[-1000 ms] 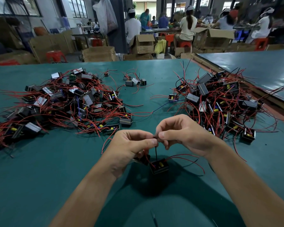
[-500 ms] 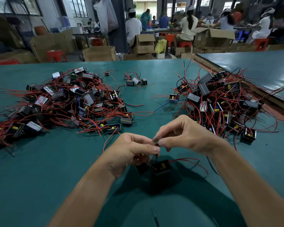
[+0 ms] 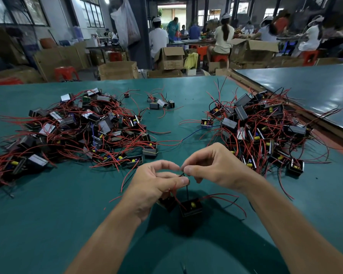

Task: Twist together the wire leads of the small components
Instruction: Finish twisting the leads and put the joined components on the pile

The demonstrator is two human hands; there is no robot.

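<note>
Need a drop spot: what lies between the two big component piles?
Head view: mostly bare green mat, a blue wire, one stray component, and a small cluster farther back.

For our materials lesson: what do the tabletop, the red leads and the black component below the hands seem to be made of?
Tabletop: a matte teal mat or coated board, judging by its dull, even sheen; unclear which. Red leads: likely plastic-insulated wire, as they hold smooth springy curves. Black component: seemingly a matte plastic case, with a yellow part on top.
</note>
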